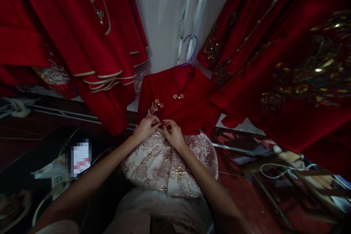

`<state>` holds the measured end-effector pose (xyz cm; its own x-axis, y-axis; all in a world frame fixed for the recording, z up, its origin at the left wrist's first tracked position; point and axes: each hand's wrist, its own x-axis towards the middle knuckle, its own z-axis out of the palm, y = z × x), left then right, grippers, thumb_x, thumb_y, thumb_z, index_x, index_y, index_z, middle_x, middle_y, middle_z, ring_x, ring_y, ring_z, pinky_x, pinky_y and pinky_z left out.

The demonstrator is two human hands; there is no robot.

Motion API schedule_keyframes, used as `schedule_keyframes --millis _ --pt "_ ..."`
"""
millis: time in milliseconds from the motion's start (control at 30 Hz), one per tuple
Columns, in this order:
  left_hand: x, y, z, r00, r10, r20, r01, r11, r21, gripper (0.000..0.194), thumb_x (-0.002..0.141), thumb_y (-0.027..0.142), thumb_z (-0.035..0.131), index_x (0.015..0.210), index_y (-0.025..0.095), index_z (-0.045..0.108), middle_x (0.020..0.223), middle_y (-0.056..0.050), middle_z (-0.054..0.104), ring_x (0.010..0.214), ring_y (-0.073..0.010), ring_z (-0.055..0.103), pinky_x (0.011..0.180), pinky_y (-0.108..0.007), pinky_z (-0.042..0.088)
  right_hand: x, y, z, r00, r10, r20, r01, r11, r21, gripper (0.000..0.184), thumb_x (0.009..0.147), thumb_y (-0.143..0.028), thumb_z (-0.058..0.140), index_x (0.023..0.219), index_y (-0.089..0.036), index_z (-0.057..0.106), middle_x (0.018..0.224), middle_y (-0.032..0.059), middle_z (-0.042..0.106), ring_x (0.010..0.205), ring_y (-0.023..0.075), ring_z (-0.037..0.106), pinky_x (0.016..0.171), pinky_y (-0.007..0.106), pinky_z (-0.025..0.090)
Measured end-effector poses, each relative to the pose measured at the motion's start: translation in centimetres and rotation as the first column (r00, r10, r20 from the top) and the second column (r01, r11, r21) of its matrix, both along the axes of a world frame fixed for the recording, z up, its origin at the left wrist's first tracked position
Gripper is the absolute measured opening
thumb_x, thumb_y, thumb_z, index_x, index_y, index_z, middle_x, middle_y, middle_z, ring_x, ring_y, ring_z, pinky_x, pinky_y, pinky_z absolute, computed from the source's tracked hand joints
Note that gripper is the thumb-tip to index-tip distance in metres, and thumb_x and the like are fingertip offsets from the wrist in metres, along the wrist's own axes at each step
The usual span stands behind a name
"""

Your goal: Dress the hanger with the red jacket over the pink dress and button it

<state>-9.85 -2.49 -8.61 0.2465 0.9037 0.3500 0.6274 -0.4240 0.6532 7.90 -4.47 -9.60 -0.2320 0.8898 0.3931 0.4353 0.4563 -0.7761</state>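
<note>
A small red jacket (167, 80) hangs in front of me on a purple hanger (195, 49), with a pleated cream and gold brocade skirt (175, 164) below it. Gold flower-shaped fastenings (178, 96) sit on its front, and a beaded tassel brooch (154, 106) is pinned on the left side. At the lower front edge, my left hand (146, 128) pinches the red cloth. Close beside it my right hand (174, 133) has its fingers closed on the same edge, fingertips nearly touching the left ones. Any small fastening between the fingertips is hidden.
Red garments with pale piping (109, 55) hang at the left, and sequined red garments (296, 80) at the right. A dark surface at lower left carries a lit phone (81, 157) and a white power strip (52, 172). A wooden stool (309, 179) with cables stands at lower right.
</note>
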Motion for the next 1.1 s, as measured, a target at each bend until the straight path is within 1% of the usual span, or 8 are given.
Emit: schedule_keyframes --millis 200,467,600,733,833,933,1033,1100 --pt "-0.1 -0.1 -0.1 0.992 0.017 0.126 -0.004 0.994 -0.105 0.017 0.078 0.035 0.063 0.082 0.018 0.064 0.080 -0.003 0.069 0.075 -0.0168 0.066 0.071 -0.027 0.053 0.2 0.1 0.0 0.995 0.021 -0.100 -0.027 0.998 -0.057 0.024 0.084 -0.018 0.051 0.106 -0.019 0.060 0.099 0.0047 0.064 0.088 0.0144 0.062 0.074 0.025 0.053" --pt "0.4 -1.0 1.6 0.985 0.042 -0.168 -0.029 0.996 0.078 0.009 0.081 0.027 0.056 0.082 0.019 0.060 0.085 -0.004 0.063 0.077 -0.0169 0.062 0.073 -0.030 0.049 0.0 0.4 -0.4 0.990 0.031 -0.138 -0.041 0.997 -0.068 0.030 0.076 -0.018 0.058 0.106 -0.020 0.059 0.098 0.0048 0.062 0.087 0.0154 0.060 0.065 0.024 0.052" --pt "0.6 -1.1 1.1 0.992 0.003 -0.126 -0.004 1.000 -0.006 0.008 0.084 0.026 0.051 0.087 0.021 0.057 0.080 -0.002 0.064 0.074 -0.0158 0.063 0.071 -0.028 0.049 0.0 0.4 -0.4 0.990 0.032 -0.135 -0.041 0.997 -0.068 0.029 0.076 -0.018 0.058 0.105 -0.021 0.058 0.100 0.0047 0.061 0.085 0.0151 0.060 0.066 0.025 0.051" --pt "0.7 -1.1 1.1 0.999 -0.015 -0.029 0.013 0.998 -0.069 0.009 0.082 0.025 0.053 0.086 0.020 0.058 0.076 -0.001 0.064 0.072 -0.0145 0.063 0.069 -0.026 0.049 0.3 0.4 -0.1 0.996 0.046 -0.077 -0.051 0.997 -0.056 0.033 0.074 -0.017 0.058 0.107 -0.020 0.056 0.097 0.0039 0.059 0.083 0.0146 0.058 0.072 0.027 0.050" --pt "0.7 -1.0 1.4 0.992 -0.099 0.082 0.110 0.982 -0.155 0.007 0.074 0.023 0.061 0.079 0.018 0.062 0.082 -0.003 0.064 0.075 -0.0141 0.063 0.072 -0.026 0.050 0.5 0.1 0.4 0.999 0.043 0.016 -0.043 0.999 -0.027 0.037 0.071 -0.015 0.058 0.107 -0.021 0.052 0.094 0.0027 0.056 0.080 0.0147 0.056 0.072 0.027 0.047" --pt "1.1 -0.9 1.6 0.937 -0.161 0.310 0.266 0.905 -0.333 0.013 0.068 0.026 0.069 0.072 0.015 0.063 0.079 -0.004 0.065 0.074 -0.0146 0.063 0.071 -0.027 0.051 0.8 -0.4 1.2 0.995 0.019 0.102 -0.020 1.000 0.003 0.029 0.072 -0.017 0.056 0.100 -0.023 0.050 0.090 0.0004 0.055 0.075 0.0141 0.053 0.067 0.025 0.043" --pt "1.8 -0.8 1.8 0.834 0.014 0.552 0.314 0.809 -0.496 0.027 0.068 0.039 0.072 0.077 0.015 0.063 0.073 -0.003 0.065 0.069 -0.0142 0.064 0.068 -0.028 0.052 1.3 -0.4 2.3 0.994 0.028 0.106 -0.024 0.999 -0.032 0.022 0.073 -0.020 0.055 0.093 -0.023 0.047 0.078 -0.0036 0.053 0.065 0.0123 0.050 0.059 0.022 0.037" --pt "2.2 -0.7 2.1 0.757 0.175 0.629 0.271 0.792 -0.546 0.035 0.067 0.045 0.073 0.084 0.016 0.063 0.073 -0.002 0.065 0.066 -0.0137 0.065 0.066 -0.028 0.053 1.9 -0.3 3.2 0.991 0.099 0.093 -0.093 0.993 -0.069 0.023 0.070 -0.020 0.057 0.090 -0.023 0.044 0.072 -0.0061 0.051 0.060 0.0110 0.048 0.057 0.021 0.034"
